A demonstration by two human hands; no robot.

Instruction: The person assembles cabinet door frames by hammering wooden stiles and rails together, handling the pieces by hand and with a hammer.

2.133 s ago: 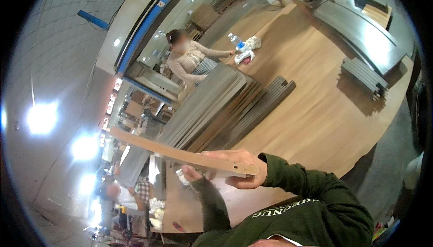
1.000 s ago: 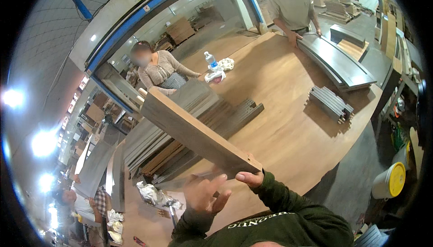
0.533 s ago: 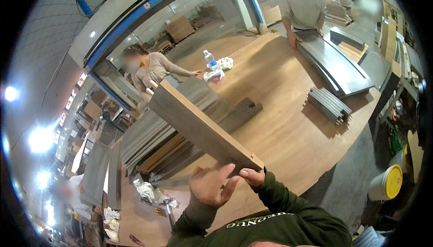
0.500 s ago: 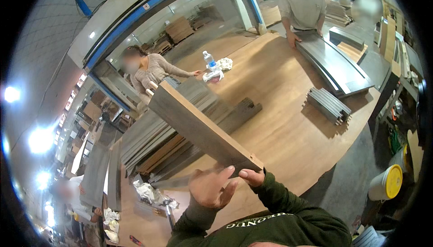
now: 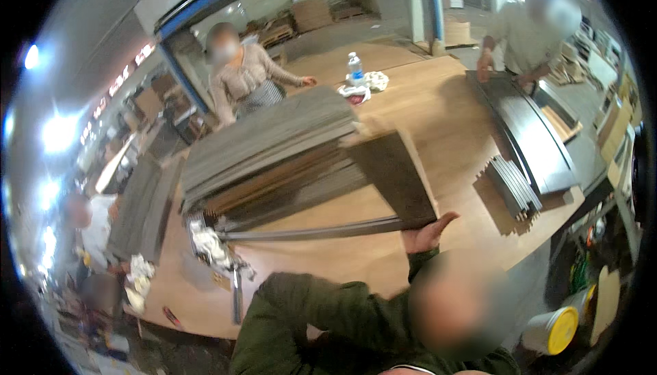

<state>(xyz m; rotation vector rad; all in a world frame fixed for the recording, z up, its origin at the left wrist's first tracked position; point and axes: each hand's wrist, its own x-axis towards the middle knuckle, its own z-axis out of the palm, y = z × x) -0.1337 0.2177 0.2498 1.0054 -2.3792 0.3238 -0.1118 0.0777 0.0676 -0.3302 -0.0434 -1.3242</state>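
A dark grey board with a pale edge stands tilted over the table, its lower end at my right hand. That hand is under the board's corner, palm up, with the thumb sticking out to the right. My left arm bends across in front of me in a dark green sleeve; its hand is hidden behind a blurred patch. A long narrow dark strip runs leftward from the board's lower end. Just behind lies a stack of grey boards.
A person stands beyond the stack; another handles dark panels at right. A bundle of slotted strips, a bottle, white cloths and a hammer-like tool lie on the wooden table. A yellow-lidded bucket is low right.
The board has swung from pointing up-left to a steeper, shorter-looking tilt further right. My left hand has gone out of sight. The person at right has leaned over the panels.
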